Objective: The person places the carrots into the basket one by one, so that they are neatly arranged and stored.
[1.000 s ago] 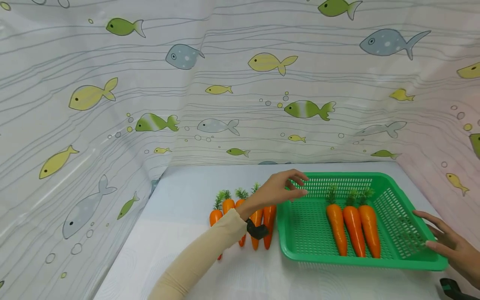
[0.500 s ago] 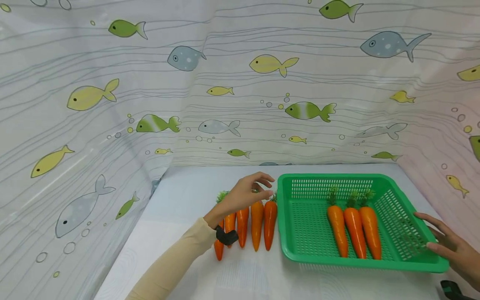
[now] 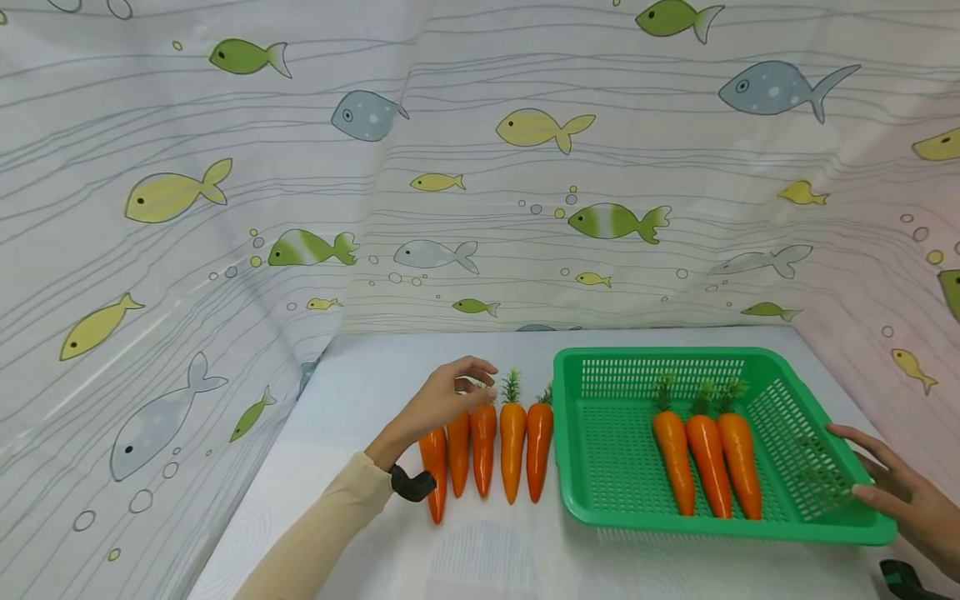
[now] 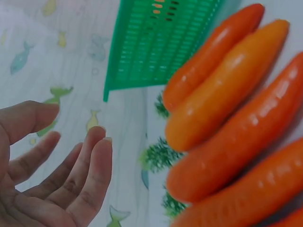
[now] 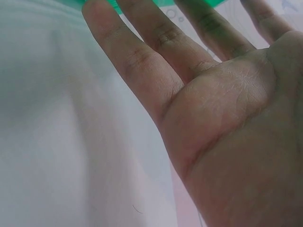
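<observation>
My left hand (image 3: 442,396) hovers over the tops of a row of several orange carrots (image 3: 513,442) with green tufts, lying on the table left of the basket. It holds nothing; in the left wrist view its loosely bent fingers (image 4: 94,175) are apart from the carrots (image 4: 236,113). The hand hides some of the leftmost tufts in the head view. Three carrots (image 3: 708,467) lie side by side inside a green plastic basket (image 3: 690,528). At the basket's right rim rests my right hand (image 3: 903,492), its extended fingers (image 5: 142,61) touching the edge.
A white table (image 3: 360,533) carries everything. Behind it and along both sides hangs a pale sheet (image 3: 450,67) printed with fish. Each wrist wears a black strap, the left one (image 3: 412,483) being close above the leftmost carrot.
My left hand has moved left, from over the basket's left rim across the row of carrots, uncovering the carrots nearest the basket. The right hand and the basket have stayed put.
</observation>
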A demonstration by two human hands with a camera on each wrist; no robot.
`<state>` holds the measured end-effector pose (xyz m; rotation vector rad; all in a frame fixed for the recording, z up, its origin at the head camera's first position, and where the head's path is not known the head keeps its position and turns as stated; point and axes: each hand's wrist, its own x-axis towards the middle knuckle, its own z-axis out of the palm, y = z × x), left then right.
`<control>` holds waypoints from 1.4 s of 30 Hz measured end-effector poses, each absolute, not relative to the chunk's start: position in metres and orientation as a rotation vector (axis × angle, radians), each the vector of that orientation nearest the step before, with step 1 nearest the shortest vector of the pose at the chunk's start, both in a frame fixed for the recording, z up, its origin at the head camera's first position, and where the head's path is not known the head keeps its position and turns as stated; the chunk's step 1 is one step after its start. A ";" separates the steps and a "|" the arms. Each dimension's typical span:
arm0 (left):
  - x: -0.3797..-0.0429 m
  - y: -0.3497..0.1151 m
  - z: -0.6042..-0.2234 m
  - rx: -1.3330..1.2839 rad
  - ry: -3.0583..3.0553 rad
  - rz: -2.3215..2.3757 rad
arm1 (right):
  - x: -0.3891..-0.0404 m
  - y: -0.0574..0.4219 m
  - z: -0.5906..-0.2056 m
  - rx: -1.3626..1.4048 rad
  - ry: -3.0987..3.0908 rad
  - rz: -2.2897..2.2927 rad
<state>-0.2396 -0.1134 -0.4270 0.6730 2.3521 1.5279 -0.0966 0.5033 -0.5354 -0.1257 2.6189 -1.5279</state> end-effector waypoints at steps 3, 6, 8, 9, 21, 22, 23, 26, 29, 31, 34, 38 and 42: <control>-0.238 -0.124 -0.432 0.629 2.378 1.521 | -0.097 0.503 -0.534 -0.138 2.611 -1.533; -0.235 -0.134 -0.438 0.600 2.429 1.481 | -0.097 0.504 -0.534 -0.145 2.610 -1.533; -0.233 -0.140 -0.442 0.576 2.456 1.465 | -0.097 0.505 -0.535 -0.137 2.602 -1.538; -0.232 -0.144 -0.444 0.565 2.469 1.462 | -0.098 0.506 -0.536 -0.137 2.601 -1.539; -0.227 -0.173 -0.458 0.476 2.565 1.440 | -0.099 0.508 -0.545 -0.308 2.687 -1.555; -0.226 -0.175 -0.460 0.471 2.569 1.442 | -0.099 0.507 -0.545 -0.337 2.709 -1.555; -0.226 -0.177 -0.461 0.465 2.567 1.447 | -0.099 0.506 -0.546 -0.360 2.730 -1.555; -0.224 -0.182 -0.464 0.439 2.578 1.446 | -0.100 0.504 -0.547 -0.405 2.776 -1.552; -0.224 -0.185 -0.467 0.404 2.614 1.424 | -0.100 0.503 -0.547 -0.402 2.796 -1.557; -0.223 -0.186 -0.468 0.373 2.646 1.404 | -0.100 0.504 -0.547 -0.395 2.785 -1.571; -0.224 -0.189 -0.471 0.325 2.671 1.389 | -0.099 0.505 -0.546 -0.417 2.744 -1.610; -0.224 -0.193 -0.477 0.264 2.694 1.348 | -0.099 0.507 -0.546 -0.469 2.712 -1.619; -0.224 -0.195 -0.482 0.249 2.706 1.289 | -0.100 0.509 -0.545 -0.490 2.671 -1.635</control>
